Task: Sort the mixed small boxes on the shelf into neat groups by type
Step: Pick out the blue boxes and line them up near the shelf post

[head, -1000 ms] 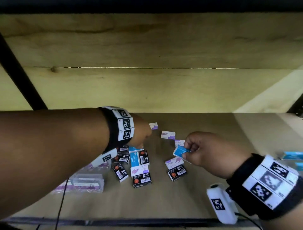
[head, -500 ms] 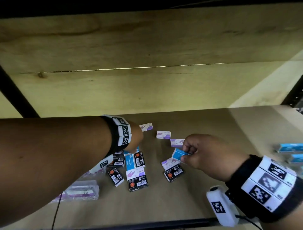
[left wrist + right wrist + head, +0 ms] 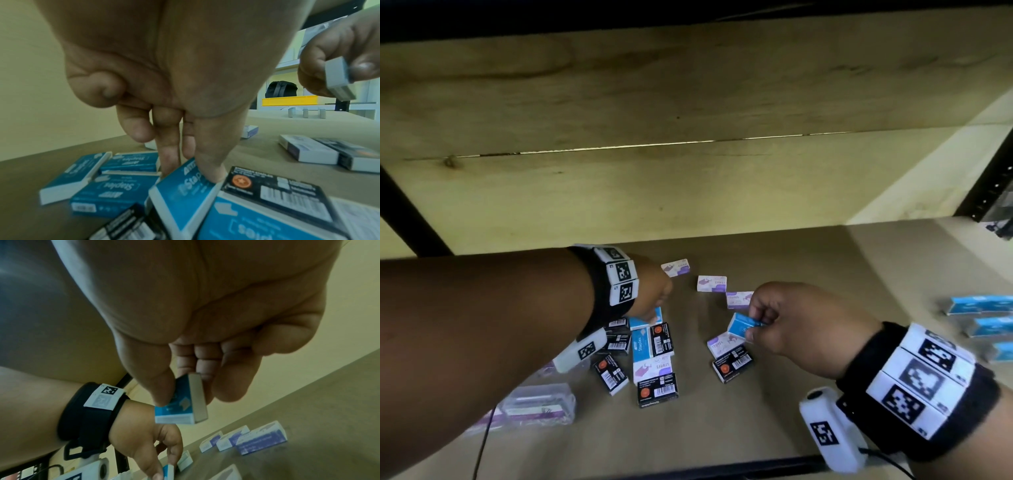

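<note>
Pinching a blue box (image 3: 739, 325) off the shelf (image 3: 808, 267) (probably for the blue row (image 3: 979, 305)), the right hand (image 3: 787, 322) hovers; the left hand (image 3: 654, 294) pinches a second blue box (image 3: 185, 191).

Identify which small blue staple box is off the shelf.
The small blue cardboard box pinched midair by the right hand; the others sit on the wooden shelf, even the tilted blue box the left hand grips.
</note>
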